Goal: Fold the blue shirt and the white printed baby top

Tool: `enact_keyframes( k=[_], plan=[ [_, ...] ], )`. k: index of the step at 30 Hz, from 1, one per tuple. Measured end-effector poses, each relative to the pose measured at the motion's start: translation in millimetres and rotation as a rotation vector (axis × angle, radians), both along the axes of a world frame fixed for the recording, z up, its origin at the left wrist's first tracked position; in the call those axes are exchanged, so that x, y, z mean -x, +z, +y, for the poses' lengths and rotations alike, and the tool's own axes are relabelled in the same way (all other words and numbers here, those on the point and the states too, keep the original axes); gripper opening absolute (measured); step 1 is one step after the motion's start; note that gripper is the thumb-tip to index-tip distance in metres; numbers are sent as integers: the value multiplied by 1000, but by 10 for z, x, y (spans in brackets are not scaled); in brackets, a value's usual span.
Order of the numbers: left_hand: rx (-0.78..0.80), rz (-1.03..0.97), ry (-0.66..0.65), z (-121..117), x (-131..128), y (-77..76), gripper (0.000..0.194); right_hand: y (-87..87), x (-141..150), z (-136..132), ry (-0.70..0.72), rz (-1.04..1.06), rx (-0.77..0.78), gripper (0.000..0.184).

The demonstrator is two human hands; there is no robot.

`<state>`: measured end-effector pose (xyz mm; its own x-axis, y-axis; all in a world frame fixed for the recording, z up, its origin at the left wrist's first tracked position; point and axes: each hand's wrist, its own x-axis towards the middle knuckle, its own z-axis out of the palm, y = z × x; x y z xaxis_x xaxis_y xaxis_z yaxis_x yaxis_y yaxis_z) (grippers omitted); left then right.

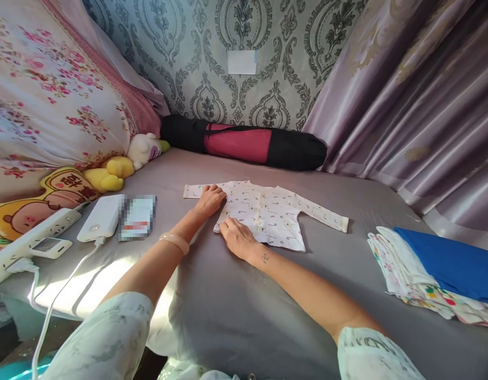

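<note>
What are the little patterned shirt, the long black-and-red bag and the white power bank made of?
Little patterned shirt: probably soft cotton, matte; it lies thin and flat.
Long black-and-red bag: likely dull cloth at the black ends; the red middle's fine, netlike texture suggests mesh.
White power bank: seems hard plastic; its surface looks smooth, with neat, rounded corners.

A shirt [263, 211] lies spread on the middle of the bed [346, 274], with a stack of folded cloth [445, 269] at the right and a power bank [102, 217] at the left, between a power strip [26, 240] farther left and an unclear item [137, 216] just to its right. Beyond the shirt, a bag [238, 142] lies along the far side, before the wall [188, 42]; plush toys [109, 176] run from its left end toward the near left, and a curtain [378, 105] hangs at the far right.
</note>
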<state>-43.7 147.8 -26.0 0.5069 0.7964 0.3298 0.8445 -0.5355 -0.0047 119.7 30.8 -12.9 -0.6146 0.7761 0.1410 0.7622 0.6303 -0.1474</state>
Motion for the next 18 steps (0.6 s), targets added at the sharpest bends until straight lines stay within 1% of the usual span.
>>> enact_keyframes(
  k=[3,5,8,11,14,15,16,17,18],
  plan=[
    [10,-27,54,39,0,-18,31,27,-34,39,-25,66,82,26],
    [20,-49,66,58,10,-38,31,33,-54,57,-20,136,135,22],
    [37,-61,63,69,29,-46,32,29,-70,59,-6,241,173,16],
    [80,-17,78,44,13,8,33,47,-96,57,14,308,233,12],
    [107,21,176,-32,-87,101,34,104,-204,95,82,369,310,18],
    [106,18,195,-67,-142,125,34,124,-268,118,72,401,300,21],
    [106,6,188,-105,-209,140,35,139,-346,146,28,429,262,25],
    [106,-10,149,-144,-284,144,37,147,-436,176,-47,441,205,29],
    [112,-27,83,-183,-367,138,38,146,-536,208,-149,431,136,32]
  ],
)
